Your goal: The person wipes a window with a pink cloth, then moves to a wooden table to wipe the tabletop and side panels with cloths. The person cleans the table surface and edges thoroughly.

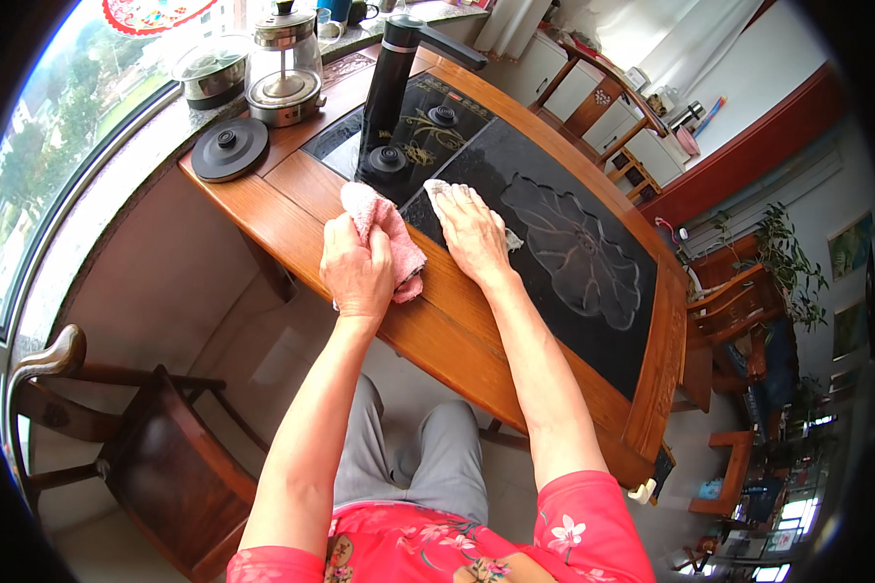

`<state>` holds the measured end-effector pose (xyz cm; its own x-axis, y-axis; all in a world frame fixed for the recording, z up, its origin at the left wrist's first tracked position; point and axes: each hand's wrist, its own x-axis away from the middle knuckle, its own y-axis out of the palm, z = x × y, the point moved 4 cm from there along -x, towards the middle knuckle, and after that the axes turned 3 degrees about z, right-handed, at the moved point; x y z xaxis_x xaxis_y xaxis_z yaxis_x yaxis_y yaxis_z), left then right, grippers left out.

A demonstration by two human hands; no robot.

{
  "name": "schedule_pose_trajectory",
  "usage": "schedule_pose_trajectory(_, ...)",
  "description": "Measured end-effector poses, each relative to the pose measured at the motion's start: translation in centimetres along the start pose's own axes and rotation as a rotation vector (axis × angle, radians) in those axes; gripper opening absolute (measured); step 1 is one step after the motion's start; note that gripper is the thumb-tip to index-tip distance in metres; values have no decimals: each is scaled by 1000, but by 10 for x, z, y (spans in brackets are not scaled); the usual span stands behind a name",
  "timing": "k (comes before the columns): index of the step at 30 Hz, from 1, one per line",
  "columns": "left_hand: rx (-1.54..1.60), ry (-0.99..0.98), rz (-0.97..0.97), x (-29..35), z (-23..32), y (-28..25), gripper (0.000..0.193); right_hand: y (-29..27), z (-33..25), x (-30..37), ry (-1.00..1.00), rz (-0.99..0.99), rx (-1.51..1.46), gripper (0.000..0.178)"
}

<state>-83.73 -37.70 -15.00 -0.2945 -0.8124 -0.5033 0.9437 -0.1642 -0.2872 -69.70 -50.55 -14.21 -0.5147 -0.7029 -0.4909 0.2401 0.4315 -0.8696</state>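
A pink towel (391,243) is bunched in my left hand (356,267), whose fingers are closed round it above the near wooden edge of the tea table (447,301). My right hand (472,233) presses down where that wood meets the black tea tray (593,194). Its fingers lie close together over a pale cloth (436,186), which shows at the fingertips and beside the wrist; the rest is hidden under the palm. A large lotus-leaf relief (583,253) is carved into the tray to the right of this hand.
Beyond my hands rises a tall black kettle dispenser (391,92) near round black knobs (389,158). A black round lid (229,149), a glass kettle (284,78) and a lidded pot (212,73) are by the window. A wooden chair (165,457) stands at lower left.
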Motion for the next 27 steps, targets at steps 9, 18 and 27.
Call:
schedule_pose_trajectory(9, 38, -15, 0, -2, -5, -4, 18, -59, 1, 79, 2, -47, -27, 32)
schedule_pose_trajectory(18, 14, 26, -21, 0, 6, 0, 18, -10, 26, 6, 43, 20, -5, 32)
schedule_pose_trajectory(27, -10, 17, -30, -3, -1, -3, 18, -42, 3, 69, -3, 21, -48, 32)
